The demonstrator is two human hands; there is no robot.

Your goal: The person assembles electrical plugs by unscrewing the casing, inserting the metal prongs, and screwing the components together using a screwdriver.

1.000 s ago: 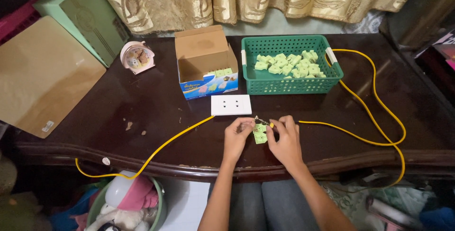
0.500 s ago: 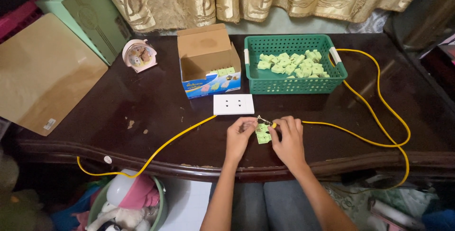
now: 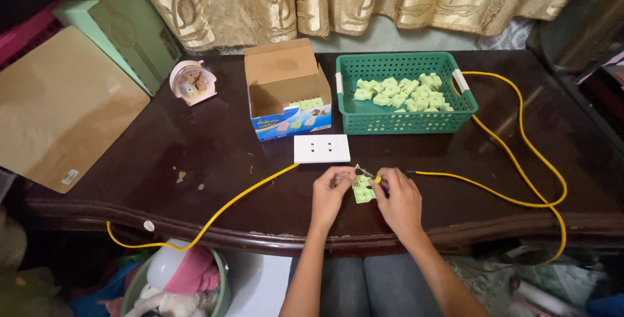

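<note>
Dark polished wooden table [image 3: 195, 161], near edge: left hand [image 3: 330, 195] and right hand [image 3: 400, 201], both with fingers closed in a pinch on a small pale-green plastic socket piece [image 3: 363, 188], the right also gripping a thin yellow-handled screwdriver [image 3: 369, 175] laid against its top. Just behind: a white rectangular outlet plate [image 3: 322, 148] on a long yellow cable [image 3: 520, 154]. Further back: a green plastic mesh basket [image 3: 403, 118] of matching green pieces and an open cardboard box [image 3: 286, 89].
</note>
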